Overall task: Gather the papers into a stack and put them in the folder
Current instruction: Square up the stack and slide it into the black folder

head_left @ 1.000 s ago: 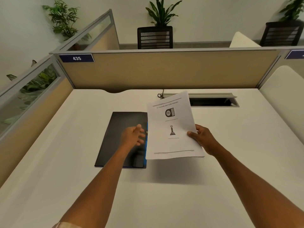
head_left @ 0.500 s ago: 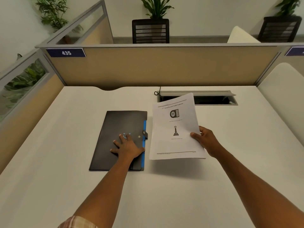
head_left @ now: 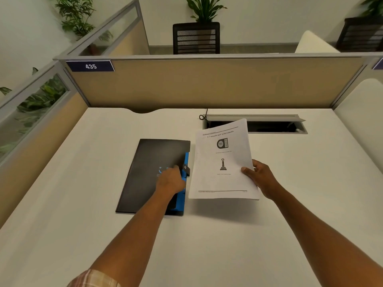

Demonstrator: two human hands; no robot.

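A black folder (head_left: 149,172) with a blue inner edge lies flat on the white desk (head_left: 207,241), left of centre. My left hand (head_left: 171,181) rests on its right edge beside the small snap tab (head_left: 186,169), with the fingers curled at the cover's edge and the blue strip showing beneath. My right hand (head_left: 261,177) grips a stack of printed white papers (head_left: 221,162) by its lower right side. The stack hovers just above the desk, right of the folder, top page facing up.
A cable slot (head_left: 269,126) with an open lid sits in the desk behind the papers. Tan partition walls (head_left: 207,83) close off the back and left. A cream panel (head_left: 362,112) stands at the right.
My left hand came down onto the folder, then slid from flat on the cover to its right edge by the snap tab. The paper stack stayed in my right hand, nearly still.
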